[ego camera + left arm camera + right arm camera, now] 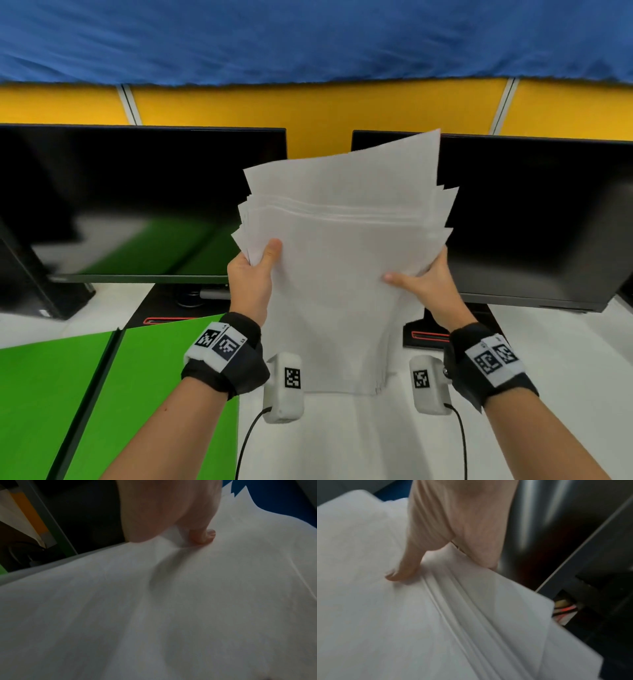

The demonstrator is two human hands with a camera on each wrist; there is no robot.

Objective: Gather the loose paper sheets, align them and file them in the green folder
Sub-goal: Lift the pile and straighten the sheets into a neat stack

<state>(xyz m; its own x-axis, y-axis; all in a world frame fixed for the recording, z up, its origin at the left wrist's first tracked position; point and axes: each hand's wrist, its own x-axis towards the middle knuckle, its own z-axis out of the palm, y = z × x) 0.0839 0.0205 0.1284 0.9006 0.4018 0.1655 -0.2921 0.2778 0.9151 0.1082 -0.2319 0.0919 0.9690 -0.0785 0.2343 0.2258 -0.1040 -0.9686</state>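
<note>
A stack of white paper sheets (342, 260) stands upright on its bottom edge on the white desk, its top edges fanned and uneven. My left hand (251, 274) grips the stack's left edge, thumb on the front sheet. My right hand (428, 284) grips the right edge, thumb pressed on the front. The left wrist view shows the left thumb (204, 536) on the paper (171, 601); the right wrist view shows the right thumb (402, 570) on the sheets (436, 628), whose edges are staggered. The green folder (102, 394) lies open flat at the lower left.
Two dark monitors (137, 198) (534, 222) stand behind the stack, with their bases on the white desk (548, 342). A yellow partition (308, 106) and blue cloth (308, 37) rise beyond. Bare desk lies in front of the stack (342, 438).
</note>
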